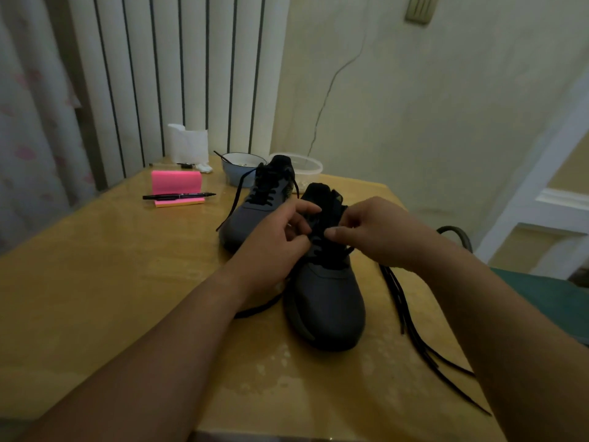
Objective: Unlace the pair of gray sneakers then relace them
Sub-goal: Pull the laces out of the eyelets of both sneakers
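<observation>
The near gray sneaker [325,301] stands toe toward the person, close to the right front part of the table [111,282]. Both hands meet over its eyelet rows. The left hand [274,247] comes in from the left with fingers curled, and the right hand [373,234] from the right with thumb and fingertips closed together. Each appears to pinch the black lace [411,317] at the tongue, though the dim light blurs the exact grip. The lace's flat loose ends trail right, over the table's right edge, and one strand runs left under the left wrist.

The far gray sneaker [251,215] sits just behind and to the left, laced, with its own lace end [236,199] draped onto the tabletop. Both uppers look smooth and matte with dark knit collars.

The tabletop is glossy yellow wood with open room at the front left. A pink sticky-note block [177,181] carries a black marker pen [178,196]. A bowl [242,169], a clear plastic tub [307,169] and a tissue roll [188,145] stand along the back edge, before a white ribbed radiator [178,74].
</observation>
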The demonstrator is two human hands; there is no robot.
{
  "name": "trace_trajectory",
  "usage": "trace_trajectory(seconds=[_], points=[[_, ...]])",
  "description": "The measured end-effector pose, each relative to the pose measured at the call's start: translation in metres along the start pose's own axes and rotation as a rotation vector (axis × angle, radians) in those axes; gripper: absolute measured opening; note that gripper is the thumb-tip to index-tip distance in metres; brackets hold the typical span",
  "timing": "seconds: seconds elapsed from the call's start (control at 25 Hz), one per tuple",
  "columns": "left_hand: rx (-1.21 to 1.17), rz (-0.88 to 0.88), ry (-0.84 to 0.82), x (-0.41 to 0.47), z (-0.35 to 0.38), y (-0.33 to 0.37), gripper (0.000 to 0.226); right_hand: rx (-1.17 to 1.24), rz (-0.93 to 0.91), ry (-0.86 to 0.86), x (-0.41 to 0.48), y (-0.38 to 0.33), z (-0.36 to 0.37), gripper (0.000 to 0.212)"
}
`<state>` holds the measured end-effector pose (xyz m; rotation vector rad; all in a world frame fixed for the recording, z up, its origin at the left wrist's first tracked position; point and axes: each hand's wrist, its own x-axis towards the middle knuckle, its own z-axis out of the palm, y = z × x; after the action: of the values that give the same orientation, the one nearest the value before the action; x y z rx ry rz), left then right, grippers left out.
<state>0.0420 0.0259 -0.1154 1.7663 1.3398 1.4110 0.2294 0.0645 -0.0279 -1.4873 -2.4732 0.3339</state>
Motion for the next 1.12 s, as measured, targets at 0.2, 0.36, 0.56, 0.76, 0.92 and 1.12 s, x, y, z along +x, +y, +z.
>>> trace_trajectory(seconds=[0.2,0.36,0.56,0.76,0.92,1.12], points=[[-0.006,0.041,0.001,-0.001,0.002,-0.003,0.034,1.068,-0.073,0.093,-0.007,-0.002,-0.02,0.025],[0.109,0.134,0.032,0.009,0.004,0.025,0.005,1.029,-0.127,-0.003,-0.02,-0.004,-0.021,0.024],[-0.124,0.052,0.109,0.026,-0.02,0.095,0.021,1.128,-0.031,0.202,-0.02,-0.001,-0.021,0.028],[0.343,-0.02,0.548,0.033,-0.066,0.104,0.024,0.674,0.12,0.176,-0.022,0.018,0.015,0.019],[0.646,0.097,0.507,0.025,-0.073,0.095,0.024,0.497,0.046,0.122,-0.021,0.027,0.037,0.023],[0.914,-0.045,0.331,0.013,-0.056,0.067,0.055,0.232,-0.107,0.257,-0.017,0.03,0.043,0.041]])
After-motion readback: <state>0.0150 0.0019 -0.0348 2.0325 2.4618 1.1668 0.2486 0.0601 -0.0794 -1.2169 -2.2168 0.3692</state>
